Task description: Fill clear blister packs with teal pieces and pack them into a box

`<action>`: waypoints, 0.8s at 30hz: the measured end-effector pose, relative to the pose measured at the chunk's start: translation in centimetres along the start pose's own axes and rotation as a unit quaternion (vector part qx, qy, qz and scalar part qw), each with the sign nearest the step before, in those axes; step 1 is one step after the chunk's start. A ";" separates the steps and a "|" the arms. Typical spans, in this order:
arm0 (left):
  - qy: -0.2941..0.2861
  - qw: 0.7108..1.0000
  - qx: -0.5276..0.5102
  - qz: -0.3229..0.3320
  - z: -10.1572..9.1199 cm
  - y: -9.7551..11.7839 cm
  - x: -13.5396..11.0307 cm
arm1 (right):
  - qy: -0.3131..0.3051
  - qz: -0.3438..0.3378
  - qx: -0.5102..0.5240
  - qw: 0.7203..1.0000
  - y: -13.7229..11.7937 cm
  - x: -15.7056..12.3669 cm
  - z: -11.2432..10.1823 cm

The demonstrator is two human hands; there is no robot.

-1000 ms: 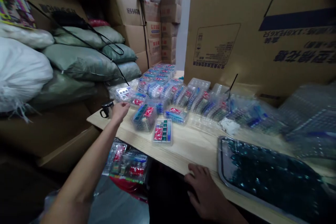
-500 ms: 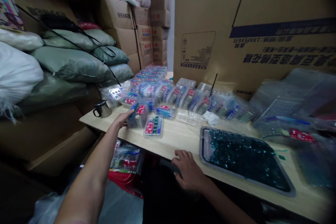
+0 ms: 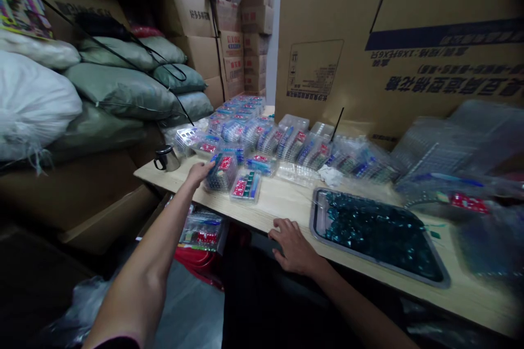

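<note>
The clear plastic blister pack (image 3: 223, 173) of teal and red pieces sits tilted toward the left of the surface, its long axis running from near left to far right, its higher end seeming to point toward the rows behind. A large cardboard carton (image 3: 339, 49) stands at the back. The pale wooden surface (image 3: 286, 202) carries rows of packs (image 3: 262, 139) and a steel tray (image 3: 317, 212) of teal beads (image 3: 376, 234). The left hand (image 3: 200, 172) reaches out, fingers partly curled, their tips at the pack's corner; whether it has hold, I cannot tell. The right hand (image 3: 292, 246) lies open and empty at the surface's front edge, just beside the tray. A careless push could tip the pack into its neighbours or toward the steel mug (image 3: 166, 158).
</note>
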State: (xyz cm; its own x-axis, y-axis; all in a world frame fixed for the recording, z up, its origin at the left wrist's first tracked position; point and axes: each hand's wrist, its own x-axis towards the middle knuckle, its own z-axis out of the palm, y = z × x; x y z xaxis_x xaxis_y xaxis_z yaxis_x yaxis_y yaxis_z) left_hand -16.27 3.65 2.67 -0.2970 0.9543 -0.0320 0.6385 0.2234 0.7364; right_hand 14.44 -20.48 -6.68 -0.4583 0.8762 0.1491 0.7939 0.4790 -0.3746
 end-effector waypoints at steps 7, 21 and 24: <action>0.023 0.906 0.309 0.289 3.9 0.6 -4.2 | 0.002 -0.005 0.002 1.000 0.1 -0.1 -0.1; 0.025 0.929 0.280 0.239 12.3 0.0 -13.6 | 0.010 -0.008 0.008 1.000 0.0 -0.1 -0.1; 0.020 0.936 0.277 0.217 13.7 -1.3 -14.6 | 0.008 -0.007 0.009 1.000 0.0 -0.1 0.1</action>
State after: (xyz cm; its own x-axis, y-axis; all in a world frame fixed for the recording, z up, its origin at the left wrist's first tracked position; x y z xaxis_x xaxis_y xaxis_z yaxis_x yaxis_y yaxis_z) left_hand -3.01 -7.80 -7.05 0.0573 0.9733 0.2224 0.9719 -0.1054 0.2105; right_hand 14.45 -20.56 -6.80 -0.4618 0.8707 0.1691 0.7802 0.4895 -0.3896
